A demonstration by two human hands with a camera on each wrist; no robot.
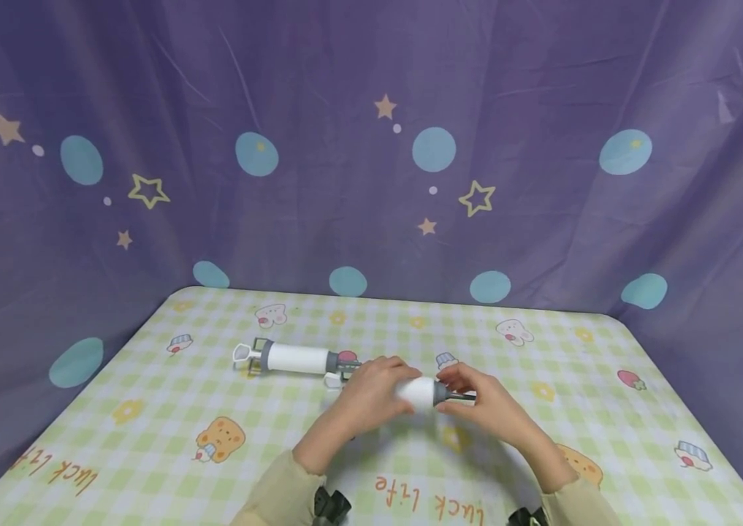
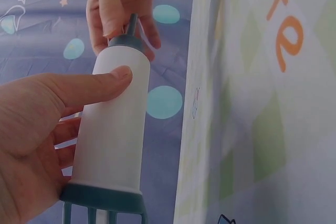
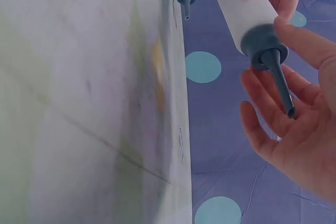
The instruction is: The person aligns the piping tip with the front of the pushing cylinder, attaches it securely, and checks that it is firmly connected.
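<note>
A large syringe (image 1: 420,394) with a white barrel, grey end pieces and a thin grey nozzle (image 3: 279,85) is held above the table, lying roughly sideways. My left hand (image 1: 371,397) grips its barrel, the thumb along the upper side in the left wrist view. At the nozzle end, my right hand (image 1: 491,410) pinches the grey collar (image 3: 257,40), with the nozzle pointing toward its palm. Part of the handle end is hidden behind my left hand in the head view. A second, similar syringe (image 1: 299,359) lies on the table behind and left of my hands.
The table (image 1: 147,460) has a green-and-white checked cloth printed with cartoon figures and lettering. A purple curtain (image 1: 318,88) with stars and blue spots hangs behind it and along the sides.
</note>
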